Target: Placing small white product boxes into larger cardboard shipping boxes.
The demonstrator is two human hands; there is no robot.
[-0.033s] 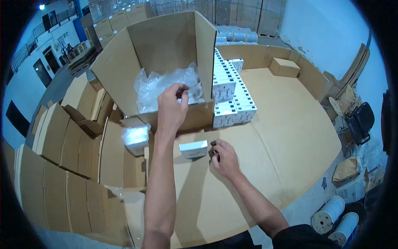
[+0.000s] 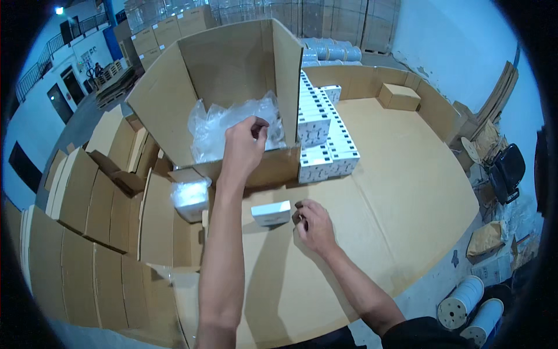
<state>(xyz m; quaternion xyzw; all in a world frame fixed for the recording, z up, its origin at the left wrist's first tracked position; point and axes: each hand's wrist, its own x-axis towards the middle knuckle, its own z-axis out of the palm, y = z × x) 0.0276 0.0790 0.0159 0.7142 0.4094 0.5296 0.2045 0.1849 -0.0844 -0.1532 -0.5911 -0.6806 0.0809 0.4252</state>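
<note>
My left hand (image 2: 245, 138) reaches over the front wall of an open cardboard carton (image 2: 264, 166). Its fingers are curled, with a gap between thumb and fingertips, close above the clear plastic bags (image 2: 212, 128) heaped inside; I see nothing in its grip. A small white box (image 2: 271, 213) stands on the cardboard-covered table in front of the carton. Just right of that box, my right hand (image 2: 317, 225) is held with bent fingers, thumb and forefinger apart, not touching it. Left of my left forearm, a plastic-wrapped white box (image 2: 190, 199) sits in a narrower open carton (image 2: 158, 224).
Stacked white boxes with dark squares (image 2: 329, 160) stand against the carton's right side. A closed brown box (image 2: 400, 96) lies at the table's far right, by a raised cardboard edge. Folded cartons (image 2: 75, 267) line the left. White spools (image 2: 461, 301) and a dark chair (image 2: 505, 173) are beyond the table.
</note>
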